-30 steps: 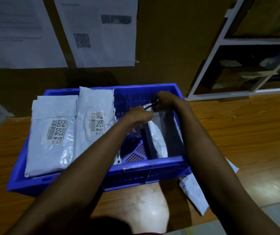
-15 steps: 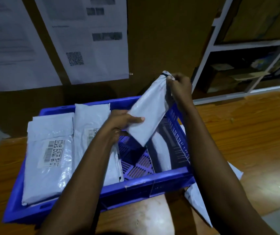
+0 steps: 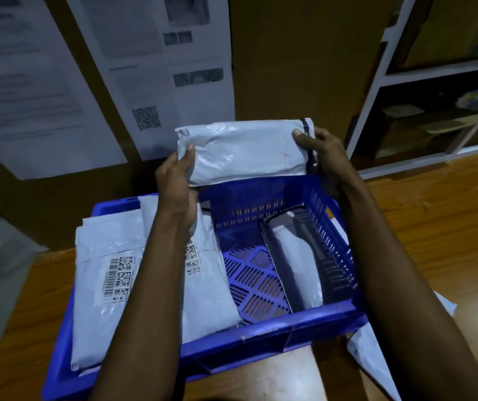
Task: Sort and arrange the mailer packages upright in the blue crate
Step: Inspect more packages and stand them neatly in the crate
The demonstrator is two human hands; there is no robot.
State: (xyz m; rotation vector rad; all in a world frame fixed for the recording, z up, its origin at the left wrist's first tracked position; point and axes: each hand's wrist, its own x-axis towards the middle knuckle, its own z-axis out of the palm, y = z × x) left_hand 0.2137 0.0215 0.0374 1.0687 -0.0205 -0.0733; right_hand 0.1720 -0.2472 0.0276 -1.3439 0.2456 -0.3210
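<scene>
Wooden table [image 3: 434,227] against a brown wall with printed sheets [image 3: 151,68] pinned up; white shelf [image 3: 376,82] at right. Blue crate [image 3: 275,334] sits on the table. Both hands hold one grey mailer, the held mailer [image 3: 243,151], broad face to the camera, long axis horizontal, in the air above the crate's far rim. Left hand [image 3: 175,180] grips its left end: thumb pressed on the front face, fingers curled behind. Right hand [image 3: 323,151] grips the right end at the dark seal strip: thumb on the front, fingers wrapped round the edge. Inside the crate, left mailer [image 3: 101,270] and middle mailer [image 3: 209,285] lie side by side in the left half, barcode labels facing up, partly covered by the left forearm; flat or leaning, cannot tell. Right mailer [image 3: 298,261] stands on edge against the crate's right wall. Slotted crate floor shows between middle and right mailers. Loose mailer [image 3: 368,351] lies on the table just right of the crate, mostly hidden by the right forearm.
</scene>
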